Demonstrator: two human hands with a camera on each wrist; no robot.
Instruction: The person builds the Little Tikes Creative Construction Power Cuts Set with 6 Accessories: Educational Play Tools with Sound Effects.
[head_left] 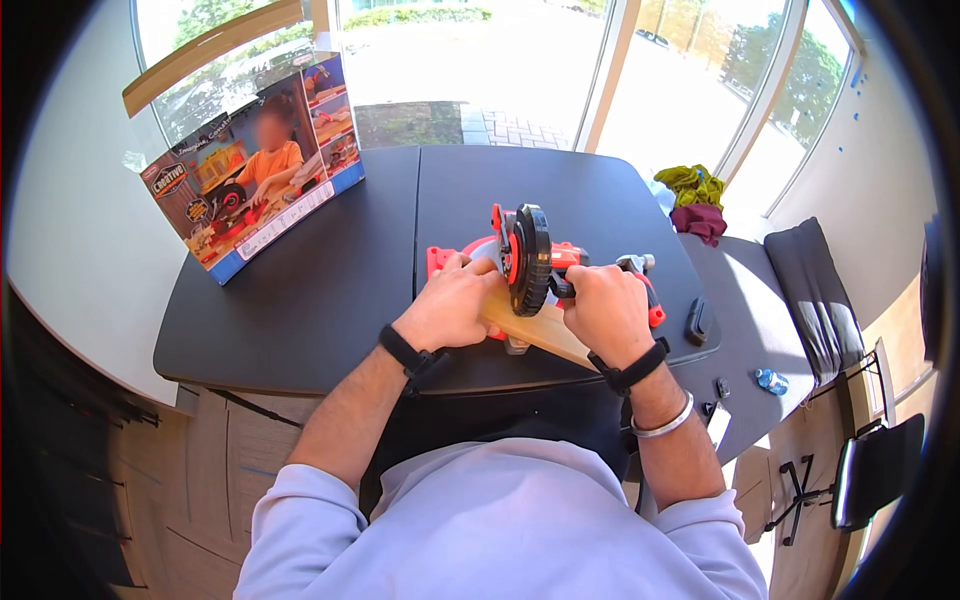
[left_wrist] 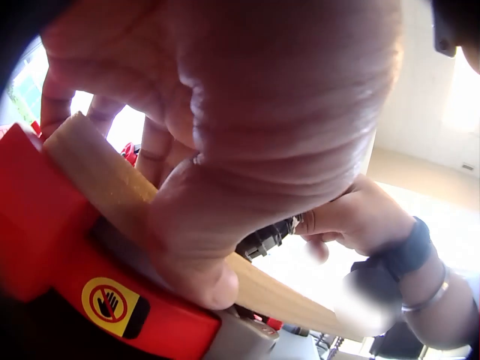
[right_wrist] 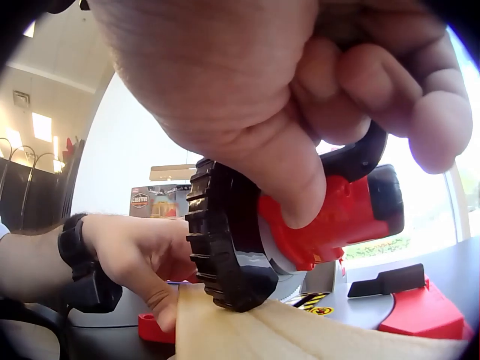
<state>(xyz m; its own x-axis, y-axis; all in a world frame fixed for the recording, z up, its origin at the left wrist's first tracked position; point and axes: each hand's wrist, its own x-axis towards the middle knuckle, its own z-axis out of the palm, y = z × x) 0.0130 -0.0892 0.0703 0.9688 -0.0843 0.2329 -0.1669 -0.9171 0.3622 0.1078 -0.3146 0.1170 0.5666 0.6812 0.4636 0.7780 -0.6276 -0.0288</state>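
On the dark table stands a red, black and grey toy miter saw with a black ribbed blade guard. A light wooden board lies across its base under the guard. My left hand grips the board, thumb on the near face and fingers over the far side, close to the red base with its yellow warning sticker. My right hand holds the saw's black handle, thumb against the red motor housing. In the right wrist view the guard's lower edge meets the board's top.
A tall toy box stands at the table's back left. Right of the saw lie a toy hammer with a silver head and a black case. Crumpled clothes and a small bottle are on the grey surface to the right.
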